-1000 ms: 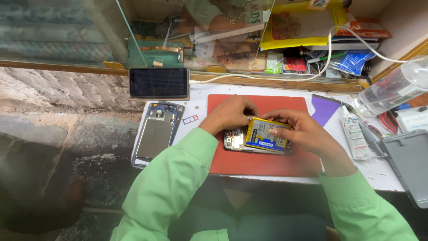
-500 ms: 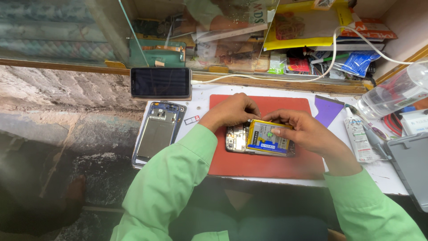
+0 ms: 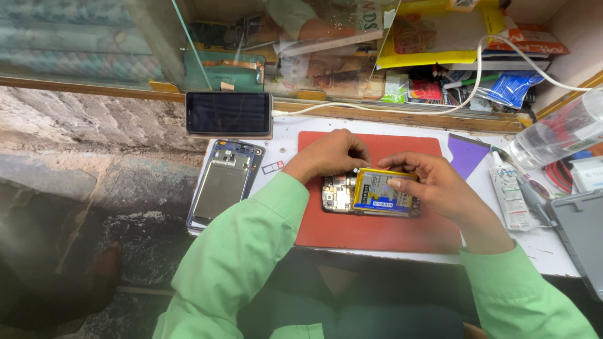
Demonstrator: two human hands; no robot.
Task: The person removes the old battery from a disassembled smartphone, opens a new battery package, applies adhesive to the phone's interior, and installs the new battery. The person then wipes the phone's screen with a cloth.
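Your left hand (image 3: 330, 155) curls over the top end of the opened phone (image 3: 342, 193), fingers closed down on its edge to keep it steady on the red mat (image 3: 377, 229). Your right hand (image 3: 433, 185) has its fingers spread flat and lightly bent over the yellow and blue battery (image 3: 380, 191), which lies on the phone body directly under your fingertips, with the bare circuit board showing just beyond your left knuckles.

This looks like the seating step: the battery sits in or over its bay, though whether it is fully down cannot be told from here. The move ahead calls for even, gentle pressure along the battery's edges, with the left hand bracing so the phone does not slide on the mat.

Out past your left wrist lies the removed back frame (image 3: 223, 185), and beyond it a dark-screened phone (image 3: 228, 113) on a white cable. Off your right hand lie a purple card (image 3: 468, 155), a small white glue tube (image 3: 507, 194) and a clear plastic bottle (image 3: 559, 135).
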